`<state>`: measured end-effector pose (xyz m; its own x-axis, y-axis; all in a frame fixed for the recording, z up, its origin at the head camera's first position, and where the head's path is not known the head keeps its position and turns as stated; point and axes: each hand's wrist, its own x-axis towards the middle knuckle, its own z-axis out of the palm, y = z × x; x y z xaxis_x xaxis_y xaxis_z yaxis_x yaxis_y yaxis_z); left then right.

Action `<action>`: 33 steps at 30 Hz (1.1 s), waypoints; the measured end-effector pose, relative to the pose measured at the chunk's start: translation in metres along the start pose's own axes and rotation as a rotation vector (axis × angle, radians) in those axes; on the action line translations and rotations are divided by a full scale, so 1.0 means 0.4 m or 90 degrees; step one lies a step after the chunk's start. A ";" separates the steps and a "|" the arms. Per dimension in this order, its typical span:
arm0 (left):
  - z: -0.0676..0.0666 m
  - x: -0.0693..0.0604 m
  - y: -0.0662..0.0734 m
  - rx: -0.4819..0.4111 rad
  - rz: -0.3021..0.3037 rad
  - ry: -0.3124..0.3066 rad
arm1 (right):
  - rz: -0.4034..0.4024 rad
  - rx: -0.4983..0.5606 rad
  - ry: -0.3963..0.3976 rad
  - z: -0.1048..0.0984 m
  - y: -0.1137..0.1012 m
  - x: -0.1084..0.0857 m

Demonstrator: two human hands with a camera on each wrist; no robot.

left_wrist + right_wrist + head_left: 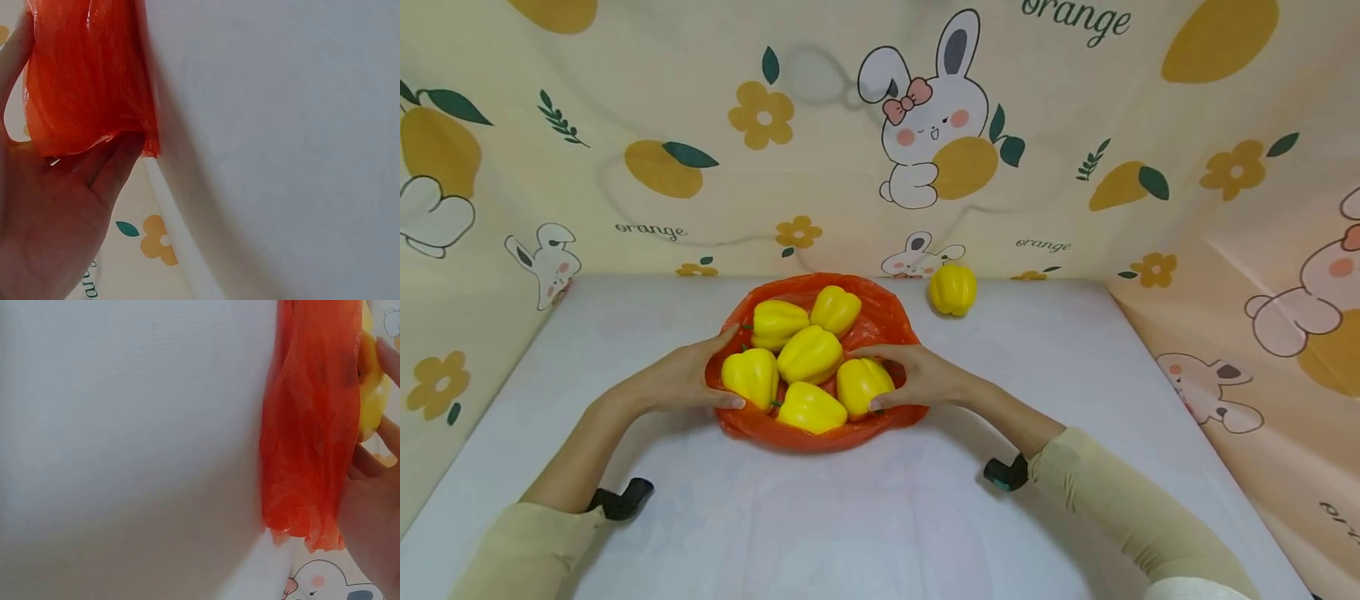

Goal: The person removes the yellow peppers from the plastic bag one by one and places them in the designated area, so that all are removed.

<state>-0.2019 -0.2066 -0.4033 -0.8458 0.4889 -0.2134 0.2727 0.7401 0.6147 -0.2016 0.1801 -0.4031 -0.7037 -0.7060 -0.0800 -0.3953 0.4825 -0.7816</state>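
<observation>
A red plastic bag (820, 440) lies spread on the table with its mouth up and its rim folded outward. Several yellow bell peppers (810, 355) sit inside it. On the bag's left side, my left hand (681, 375) grips the rim, thumb toward the front; in the left wrist view, fingers (119, 165) press against the red plastic. My right hand (925, 377) reaches over the right rim, its fingers and thumb around the rightmost yellow bell pepper (863, 387). The right wrist view shows that pepper (373, 403) partly behind the bag (312, 425).
Another yellow bell pepper (952, 290) stands alone at the table's back edge, right of the bag. The white table (850, 533) meets a patterned cloth backdrop (820, 183) behind and at both sides. Black wrist mounts (625, 500) stick out below the sleeves.
</observation>
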 end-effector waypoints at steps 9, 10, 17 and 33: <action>0.002 0.000 -0.002 0.009 0.003 -0.006 | -0.041 -0.007 0.010 0.004 0.012 0.001; 0.002 0.000 -0.001 0.009 0.003 -0.006 | -0.047 -0.006 0.013 0.004 0.012 0.000; 0.000 0.000 0.001 0.004 0.005 -0.005 | -0.075 -0.016 0.043 -0.004 0.006 -0.002; -0.001 -0.002 -0.001 0.001 0.004 -0.003 | -0.026 0.022 0.113 -0.093 -0.007 -0.012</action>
<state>-0.2015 -0.2077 -0.4031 -0.8417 0.4963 -0.2128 0.2794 0.7374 0.6149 -0.2191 0.2012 -0.3776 -0.7819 -0.6206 0.0595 -0.4069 0.4357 -0.8029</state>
